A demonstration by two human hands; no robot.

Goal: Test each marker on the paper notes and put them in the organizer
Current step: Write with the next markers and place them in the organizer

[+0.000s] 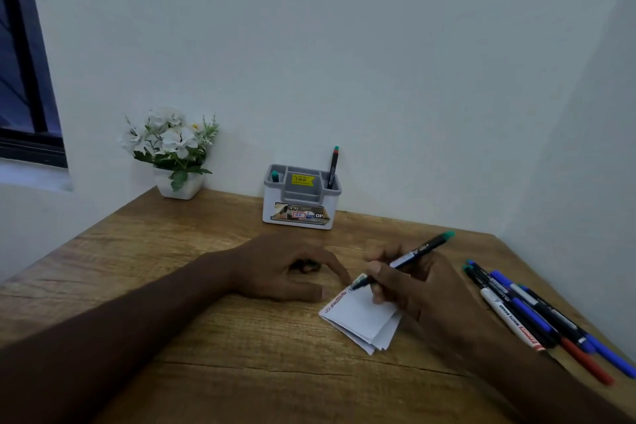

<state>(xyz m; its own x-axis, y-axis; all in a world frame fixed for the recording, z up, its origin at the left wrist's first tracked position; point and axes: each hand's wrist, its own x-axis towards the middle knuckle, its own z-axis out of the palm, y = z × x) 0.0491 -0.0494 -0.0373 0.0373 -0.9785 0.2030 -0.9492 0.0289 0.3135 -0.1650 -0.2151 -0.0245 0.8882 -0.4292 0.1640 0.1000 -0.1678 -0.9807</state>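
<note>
Right hand (pixel 409 286) pinches a green-capped marker (pixel 409 256) in a writing grip, fingers curled round the lower barrel, tip down on the far corner of the paper notes (pixel 361 317). Left hand (pixel 285 268) rests on the desk (pixel 172 286) just left of the notes, fingers loosely curled; something small and dark shows under the palm, maybe the cap, can't tell. Its fingertips sit at the notes' far-left corner and look to be steadying it.

Handling, judged: marker is light, stiff, smooth plastic, a bit slippery. Best hold is low on the barrel for writing, mid-barrel for dropping it upright in a slot. Notes are thin, light, floppy and slide easily on the wood, so they need pinning while the tip drags.

Places relative to the notes: organizer (pixel 301 203) is behind them, against the wall, well apart. Loose markers (pixel 537 317) lie in a bunch to the right, near the desk edge. Flower pot (pixel 177 186) is far back-left.

Counts: 1 marker in hand. 2 in the organizer: one upright marker (pixel 333 169) at the right slot, one green tip (pixel 275 176) poking from the left slot. The loose bunch is about 5, overlapping, exact count unclear. 1 small stack of notes, several sheets. 1 organizer.
</note>
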